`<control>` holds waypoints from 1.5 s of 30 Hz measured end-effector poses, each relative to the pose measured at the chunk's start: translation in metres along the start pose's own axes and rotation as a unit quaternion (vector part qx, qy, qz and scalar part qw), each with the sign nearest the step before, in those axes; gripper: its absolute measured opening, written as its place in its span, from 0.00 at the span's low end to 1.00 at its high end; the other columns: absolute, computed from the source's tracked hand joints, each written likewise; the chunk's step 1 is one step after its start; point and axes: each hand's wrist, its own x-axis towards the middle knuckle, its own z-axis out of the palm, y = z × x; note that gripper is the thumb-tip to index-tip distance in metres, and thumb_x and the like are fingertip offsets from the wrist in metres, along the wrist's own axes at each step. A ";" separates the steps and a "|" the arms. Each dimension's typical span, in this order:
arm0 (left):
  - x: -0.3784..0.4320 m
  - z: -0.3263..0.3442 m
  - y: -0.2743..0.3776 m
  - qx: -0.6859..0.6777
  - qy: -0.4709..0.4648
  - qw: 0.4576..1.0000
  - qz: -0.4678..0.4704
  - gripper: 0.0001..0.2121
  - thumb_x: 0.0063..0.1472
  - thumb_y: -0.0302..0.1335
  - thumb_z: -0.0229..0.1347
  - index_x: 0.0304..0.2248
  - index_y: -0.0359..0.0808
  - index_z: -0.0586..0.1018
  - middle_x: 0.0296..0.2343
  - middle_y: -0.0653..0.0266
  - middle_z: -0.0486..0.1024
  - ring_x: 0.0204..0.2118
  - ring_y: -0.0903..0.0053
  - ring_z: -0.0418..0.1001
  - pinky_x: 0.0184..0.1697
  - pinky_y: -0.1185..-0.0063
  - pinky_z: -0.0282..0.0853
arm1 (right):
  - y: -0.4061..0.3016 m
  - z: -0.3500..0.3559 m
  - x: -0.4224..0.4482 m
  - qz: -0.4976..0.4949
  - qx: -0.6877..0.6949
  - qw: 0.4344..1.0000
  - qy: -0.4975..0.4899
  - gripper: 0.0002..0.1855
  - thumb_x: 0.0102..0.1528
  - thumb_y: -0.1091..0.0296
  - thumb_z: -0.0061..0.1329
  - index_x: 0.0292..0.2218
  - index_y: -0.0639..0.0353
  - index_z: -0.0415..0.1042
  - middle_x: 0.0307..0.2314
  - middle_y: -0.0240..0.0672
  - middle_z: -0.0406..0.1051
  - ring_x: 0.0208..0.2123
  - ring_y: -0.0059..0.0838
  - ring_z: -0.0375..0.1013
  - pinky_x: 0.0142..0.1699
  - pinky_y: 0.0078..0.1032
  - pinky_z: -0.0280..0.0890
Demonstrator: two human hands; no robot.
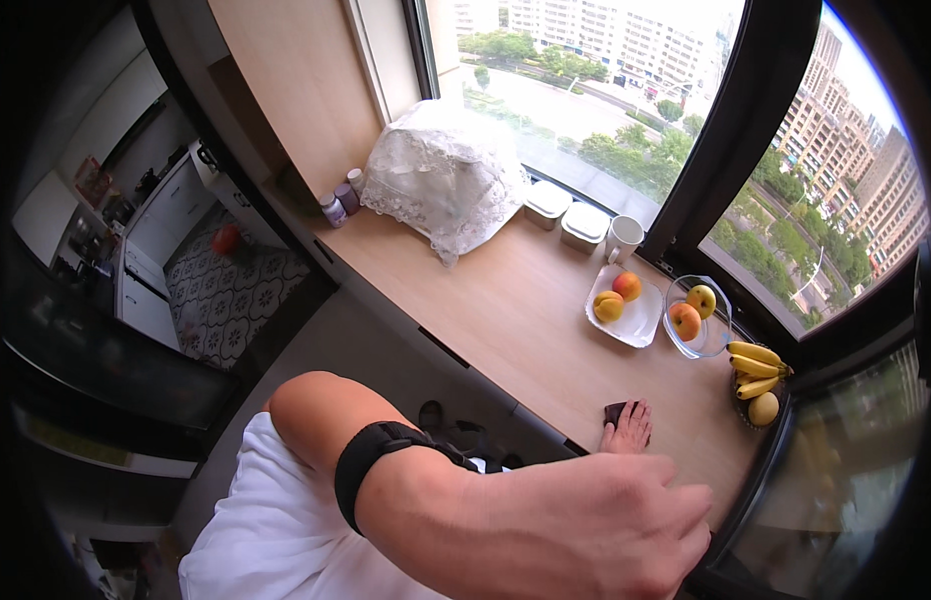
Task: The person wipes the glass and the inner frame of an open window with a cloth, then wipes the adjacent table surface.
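Flat on the wooden counter, my right hand presses a dark maroon folded cloth; part of the cloth shows beside the fingers. My left hand is raised close to the camera, with its fingers curled and their tips hidden. It covers the right forearm, and a black strap circles the left arm. Beyond the right hand, a white square dish holds two peach-like fruits. Beside it, a clear glass bowl contains two apples.
Bananas and a round yellow fruit sit in a dark basket near the window frame. Along the window stand a white mug, two lidded containers and a lace-covered object. Small bottles stand left. The counter's front edge runs diagonally.
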 end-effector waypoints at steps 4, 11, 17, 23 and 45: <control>-0.063 0.015 -0.081 -0.134 -0.073 0.970 -0.189 0.03 0.53 0.21 0.52 0.24 0.34 0.76 0.24 0.62 0.73 0.33 0.65 0.73 0.36 0.71 0.69 | -0.019 0.015 0.014 0.141 0.017 0.989 0.044 0.40 0.59 0.59 0.42 0.64 0.68 0.42 0.65 0.55 0.34 0.68 0.54 0.31 0.69 0.48 0.28; -0.238 0.136 -0.225 -0.032 -0.232 0.875 -0.424 0.09 0.50 0.19 0.50 0.29 0.32 0.81 0.29 0.53 0.78 0.38 0.58 0.76 0.45 0.68 0.70 | -0.188 0.036 0.057 0.024 0.036 0.999 -0.030 0.44 0.59 0.54 0.41 0.64 0.72 0.37 0.65 0.58 0.30 0.67 0.59 0.27 0.68 0.52 0.26; -0.293 0.199 -0.245 -0.018 -0.147 0.911 -0.384 0.22 0.52 0.25 0.55 0.49 0.28 0.72 0.51 0.42 0.66 0.56 0.51 0.63 0.56 0.62 0.62 | -0.265 0.044 0.122 -0.089 0.234 0.966 -0.071 0.43 0.57 0.59 0.46 0.64 0.71 0.41 0.64 0.59 0.36 0.67 0.55 0.32 0.68 0.49 0.31; -0.303 0.260 -0.250 -0.019 -0.176 0.900 -0.398 0.35 0.59 0.37 0.54 0.61 0.30 0.57 0.61 0.40 0.48 0.59 0.52 0.57 0.61 0.63 0.52 | -0.182 0.014 0.079 0.141 0.026 0.986 0.087 0.34 0.58 0.64 0.43 0.63 0.63 0.51 0.63 0.53 0.46 0.67 0.52 0.40 0.69 0.40 0.38; -0.232 0.273 -0.422 0.131 -0.084 0.723 -0.673 0.41 0.61 0.44 0.47 0.61 0.19 0.47 0.62 0.37 0.44 0.65 0.54 0.45 0.66 0.65 0.41 | -0.130 0.045 0.021 0.332 -0.099 0.917 0.197 0.38 0.54 0.60 0.43 0.61 0.70 0.51 0.63 0.52 0.46 0.66 0.55 0.40 0.68 0.48 0.35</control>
